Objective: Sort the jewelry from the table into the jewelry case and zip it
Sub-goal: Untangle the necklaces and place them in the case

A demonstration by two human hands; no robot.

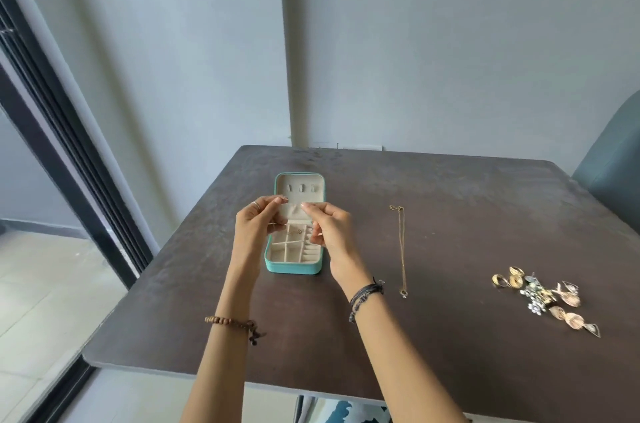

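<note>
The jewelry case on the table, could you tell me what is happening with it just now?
A person holds both hands over the open teal jewelry case, the left hand and right hand apparently pinching something small, hard to make out. A gold necklace lies stretched on the dark table to the right, and a pile of earrings and rings waits further right.

The table (433,336) filling the lower frame has a dark brown, matt, faintly mottled top. At centre, the jewelry case (292,268) has a smooth turquoise shell and a pale cream, cloth-like lining. The necklace (402,249) right of it is thin gold-coloured metal. The jewelry pile (543,298) at right glints with shiny gold and silver metal.
</note>
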